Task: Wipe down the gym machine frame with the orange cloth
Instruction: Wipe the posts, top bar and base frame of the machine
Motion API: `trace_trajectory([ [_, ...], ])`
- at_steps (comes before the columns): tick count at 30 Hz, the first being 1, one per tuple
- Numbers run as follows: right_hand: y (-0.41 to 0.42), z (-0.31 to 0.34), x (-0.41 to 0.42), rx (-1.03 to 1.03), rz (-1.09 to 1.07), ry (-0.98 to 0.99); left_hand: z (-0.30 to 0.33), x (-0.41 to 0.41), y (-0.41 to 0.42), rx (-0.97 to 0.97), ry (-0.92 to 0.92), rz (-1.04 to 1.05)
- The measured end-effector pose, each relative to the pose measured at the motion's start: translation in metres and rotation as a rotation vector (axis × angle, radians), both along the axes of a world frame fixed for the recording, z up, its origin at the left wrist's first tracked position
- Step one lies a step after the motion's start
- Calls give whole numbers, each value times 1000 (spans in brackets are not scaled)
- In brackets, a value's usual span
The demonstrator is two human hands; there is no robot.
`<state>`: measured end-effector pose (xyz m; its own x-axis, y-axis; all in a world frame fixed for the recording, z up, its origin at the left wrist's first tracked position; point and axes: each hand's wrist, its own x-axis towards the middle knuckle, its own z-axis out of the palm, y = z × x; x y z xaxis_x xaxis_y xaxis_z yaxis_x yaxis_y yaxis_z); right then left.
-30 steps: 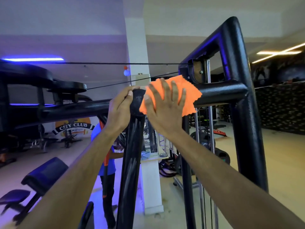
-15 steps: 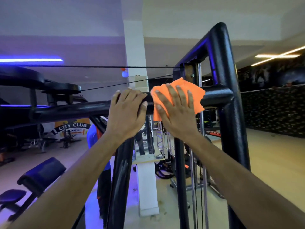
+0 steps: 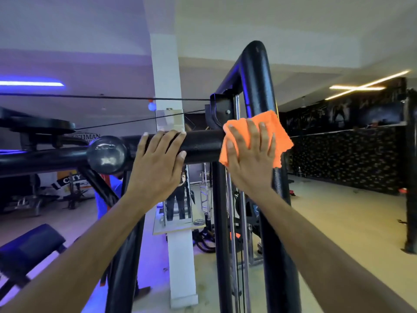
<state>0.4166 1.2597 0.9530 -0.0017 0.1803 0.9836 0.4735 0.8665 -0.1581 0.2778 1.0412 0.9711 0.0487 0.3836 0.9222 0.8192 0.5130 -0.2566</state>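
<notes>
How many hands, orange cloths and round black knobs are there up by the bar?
Hands: 2, the left hand holding the black crossbar and the right hand pressing flat on the cloth.
Orange cloths: 1, the orange cloth.
Round black knobs: 1, the round black end cap.
Total: 4

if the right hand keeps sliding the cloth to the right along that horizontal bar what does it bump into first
Probably the thick black upright post where the horizontal bar joins it. The right hand presses the orange cloth flat at that junction, and the cloth's right edge already overlaps the post, so hardly any bar looks left; depth is unclear.
</notes>
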Motion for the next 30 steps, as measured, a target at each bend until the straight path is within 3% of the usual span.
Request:
trace_trajectory([
  [2, -36, 0, -24, 13, 58, -7, -3, 0, 0, -11, 15, 19],
  [6, -79, -5, -58, 257, 290, -102, -2, -11, -30, 72, 28, 104],
  [9, -92, 17, -61, 102, 437, -18, -5, -31, -71, 219, -119, 135],
  [11, -117, 20, -73, 121, 421, -52, -10, -40, -88, 249, -268, -12],
  [15, -139, 0, -102, 418, 376, -224, -13, -46, -107, 339, -504, -347],
  [19, -131, 5, -100, 262, 280, -121, -10, -56, -130, 351, -768, -563],
  [22, -174, 5, -122, 218, 320, -90, -4, -58, -139, 367, -905, -685],
  [25, -207, 2, -144, 265, 309, -114, 3, -66, -145, 353, -973, -737],
  [30, -185, -13, -129, 339, 203, -165, 7, -88, -160, 204, -968, -781],
])
